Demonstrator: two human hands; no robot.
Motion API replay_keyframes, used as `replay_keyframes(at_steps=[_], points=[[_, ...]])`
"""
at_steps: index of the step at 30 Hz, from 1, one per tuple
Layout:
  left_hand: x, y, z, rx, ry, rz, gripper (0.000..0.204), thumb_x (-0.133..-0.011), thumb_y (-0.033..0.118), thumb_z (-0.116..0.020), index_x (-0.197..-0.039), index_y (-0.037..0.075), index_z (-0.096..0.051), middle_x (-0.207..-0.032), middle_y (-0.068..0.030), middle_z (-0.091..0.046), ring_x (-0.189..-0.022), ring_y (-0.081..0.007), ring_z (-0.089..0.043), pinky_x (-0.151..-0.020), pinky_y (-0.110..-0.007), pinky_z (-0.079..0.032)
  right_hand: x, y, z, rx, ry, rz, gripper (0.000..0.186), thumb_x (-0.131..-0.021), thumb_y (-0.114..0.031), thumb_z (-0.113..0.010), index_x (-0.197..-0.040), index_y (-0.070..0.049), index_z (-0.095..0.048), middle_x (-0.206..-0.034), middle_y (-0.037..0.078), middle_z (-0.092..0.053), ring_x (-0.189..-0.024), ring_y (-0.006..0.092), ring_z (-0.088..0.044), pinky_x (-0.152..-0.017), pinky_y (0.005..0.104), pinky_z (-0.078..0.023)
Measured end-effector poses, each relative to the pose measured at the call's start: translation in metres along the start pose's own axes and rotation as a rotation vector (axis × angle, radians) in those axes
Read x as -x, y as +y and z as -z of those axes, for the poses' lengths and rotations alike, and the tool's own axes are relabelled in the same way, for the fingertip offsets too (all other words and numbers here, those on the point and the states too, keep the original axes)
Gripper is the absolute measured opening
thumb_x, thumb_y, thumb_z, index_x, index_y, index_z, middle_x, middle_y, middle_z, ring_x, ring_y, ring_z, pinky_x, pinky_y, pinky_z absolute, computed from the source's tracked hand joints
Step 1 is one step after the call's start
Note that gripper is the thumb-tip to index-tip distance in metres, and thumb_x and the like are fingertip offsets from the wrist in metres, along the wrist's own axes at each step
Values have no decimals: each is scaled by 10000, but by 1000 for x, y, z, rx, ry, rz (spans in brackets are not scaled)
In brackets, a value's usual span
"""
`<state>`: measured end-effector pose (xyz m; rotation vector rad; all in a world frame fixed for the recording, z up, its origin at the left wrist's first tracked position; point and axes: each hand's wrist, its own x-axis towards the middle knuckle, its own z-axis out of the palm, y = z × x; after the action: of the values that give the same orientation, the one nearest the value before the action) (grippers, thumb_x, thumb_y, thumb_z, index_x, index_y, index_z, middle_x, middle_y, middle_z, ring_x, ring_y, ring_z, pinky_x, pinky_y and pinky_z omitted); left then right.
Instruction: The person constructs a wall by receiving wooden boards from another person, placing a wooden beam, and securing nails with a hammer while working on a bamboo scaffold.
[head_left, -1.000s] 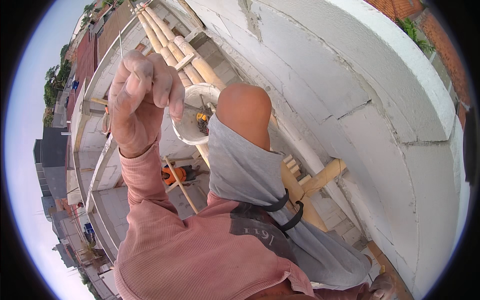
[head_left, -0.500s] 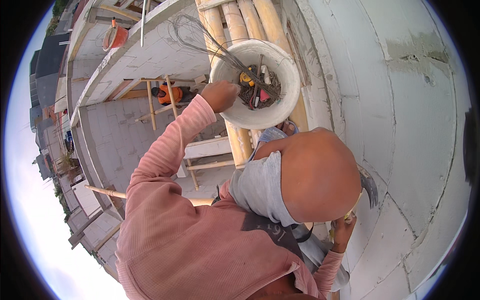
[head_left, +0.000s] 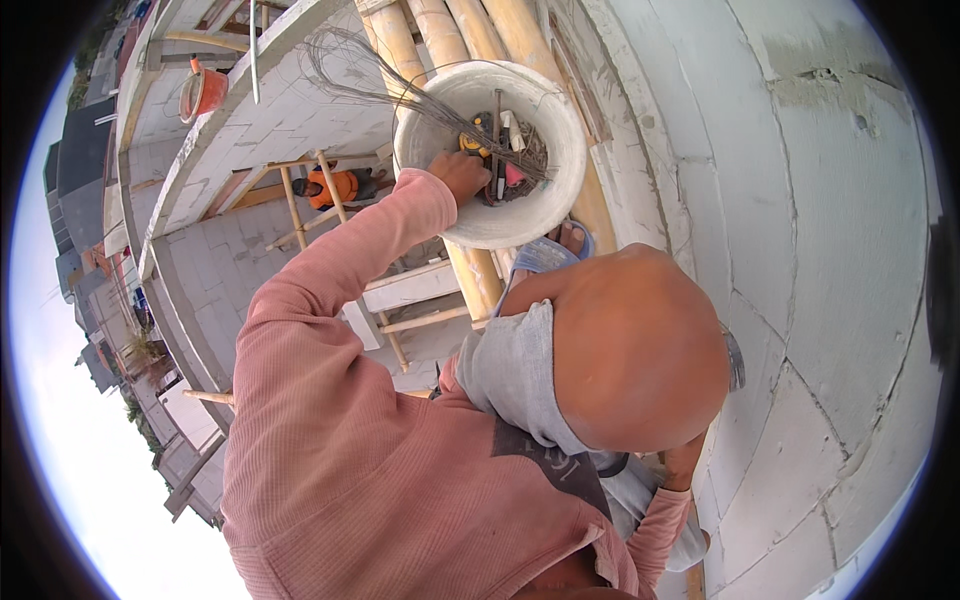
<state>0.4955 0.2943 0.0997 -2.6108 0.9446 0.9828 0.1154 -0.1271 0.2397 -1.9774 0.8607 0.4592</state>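
My left hand (head_left: 462,178) reaches over the near-left rim into a pale, mortar-stained bucket (head_left: 565,125). Its fingers are curled close to the contents; whatever they hold is hidden. Inside lie a yellow and black tape measure (head_left: 474,140), a long thin metal tool (head_left: 497,115), a pink-red piece (head_left: 514,175) and a heap that looks like nails (head_left: 535,150). A bundle of thin wire (head_left: 425,103) sticks out over the left rim. My bent knee covers the fingers of my right hand (head_left: 684,466). Beyond the knee shows the dark metal head of a hammer (head_left: 737,362).
Bamboo poles (head_left: 470,275) carry the bucket and my sandalled foot (head_left: 545,255). A light block wall (head_left: 760,220) rises on the right. To the left, far below, a person in an orange top (head_left: 335,187) is near bamboo framing. A red bucket (head_left: 205,92) hangs by a beam.
My left hand has moved from the bucket's rim down into it. My right hand's fingers and most of the hammer head have slipped behind my knee. The view has shifted slightly.
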Motion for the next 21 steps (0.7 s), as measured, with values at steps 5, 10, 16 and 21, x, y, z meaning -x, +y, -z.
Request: replay_keyframes(at_steps=[5, 10, 16, 21], points=[[0, -27, -9, -1, 168, -256, 171, -902, 152, -598, -1032, 79, -683, -1043, -137, -700, -1012, -346, -692, -868, -459, -548, 4, 29, 17, -37, 54, -85, 527, -884, -313, -726, -1246, 25, -548, -1206, 148, -627, -1079, 260, -612, -972, 382, -473], [28, -37, 43, 147, -166, -260, 172, -890, 111, -608, -1046, 47, -639, -996, -151, -712, -922, -322, -704, -837, -438, -563, -3, -4, 16, -100, 65, 9, 346, -911, -292, -703, -1026, 15, -593, -883, 48, -630, -800, 161, -596, -728, 320, -483], [70, -45, 107, 1111, -475, -59, 372, -957, 94, -652, -1313, -1, -599, -1013, -109, -708, -878, -191, -699, -831, -330, -576, 6, -30, 0, -373, -68, -61, 245, -942, -256, -684, -851, -44, -602, -626, -53, -498, -517, 30, -404, -462, 229, -287], [87, -39, 169, 1566, -372, -185, 529, -955, 98, -678, -1430, -54, -502, -1055, -109, -715, -940, -182, -726, -839, -265, -613, 15, -62, 5, -343, 53, -117, 285, -948, -278, -724, -821, -57, -596, -619, -64, -462, -501, 17, -349, -452, 223, -251]])
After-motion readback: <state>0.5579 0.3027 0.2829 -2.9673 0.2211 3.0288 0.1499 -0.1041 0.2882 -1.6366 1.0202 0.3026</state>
